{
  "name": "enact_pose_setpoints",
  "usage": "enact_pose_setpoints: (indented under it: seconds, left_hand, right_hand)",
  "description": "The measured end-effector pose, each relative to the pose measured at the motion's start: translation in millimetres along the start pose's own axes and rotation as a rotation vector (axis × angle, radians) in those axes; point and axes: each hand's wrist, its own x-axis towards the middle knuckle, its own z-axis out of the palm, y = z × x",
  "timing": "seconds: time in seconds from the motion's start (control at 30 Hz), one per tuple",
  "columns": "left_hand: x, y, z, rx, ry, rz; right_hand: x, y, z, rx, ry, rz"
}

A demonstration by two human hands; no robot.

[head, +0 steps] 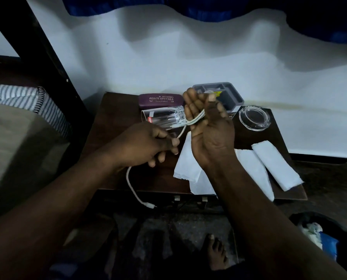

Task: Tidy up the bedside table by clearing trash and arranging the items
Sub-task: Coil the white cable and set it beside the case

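Note:
A white charging cable (132,186) is looped around the fingers of my right hand (209,126), which is raised palm up over the dark wooden bedside table (112,118). My left hand (148,144) pinches the same cable lower down; its free end with the plug hangs past the table's front edge. A clear drinking glass (164,117) lies on its side behind my hands. A maroon spectacle case (160,100) rests behind the glass. White tissue sheets (255,166) lie spread on the table's right half, with a folded tissue (277,164) beside them.
A grey compartment tray (229,91) stands at the table's back, and a glass ashtray (254,118) to its right. A dark bin with trash (321,237) sits on the floor at lower right. A bed with striped cloth (27,102) is on the left. My bare foot (215,251) is below.

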Motion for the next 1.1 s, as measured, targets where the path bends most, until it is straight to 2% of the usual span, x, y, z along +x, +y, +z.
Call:
enact_pose_setpoints:
  seconds: [0.17,0.27,0.4,0.5,0.57,0.73,0.87,1.0,1.1]
  left_hand:
    - [-8.1,5.0,6.1,0.424,0.022,0.203]
    - [-7.5,5.9,9.4,0.548,0.093,0.291]
    - [-2.5,2.3,2.5,0.569,0.266,0.425]
    - [-2.7,4.2,-5.6,0.468,0.357,0.472]
    - [-2.5,4.5,-12.2,0.407,0.427,0.474]
    - [6.5,-10.8,-25.9,0.083,0.518,0.374]
    - [11.3,-19.5,-31.4,-0.205,0.472,0.306]
    - [10.8,-16.6,-29.3,-0.372,0.413,0.233]
    - [10.3,-16.5,-24.0,-0.551,0.321,0.041]
  right_hand:
    - [-2.2,10.2,0.4,-0.025,0.088,0.028]
    - [1.2,14.4,-2.8,-0.112,0.155,-0.014]
    - [-0.2,22.6,-6.7,-0.574,0.153,-0.088]
    - [-2.1,31.0,-12.9,-0.957,0.039,-0.068]
    - [-5.8,33.4,-11.2,-1.031,-0.031,-0.022]
    - [-18.3,25.2,5.5,-0.699,-0.211,0.249]
    - [-23.6,20.9,11.4,-0.557,-0.336,0.36]
    - [-23.7,8.8,15.1,-0.331,-0.333,0.474]
    - [-20.8,3.8,16.6,-0.093,-0.327,0.532]
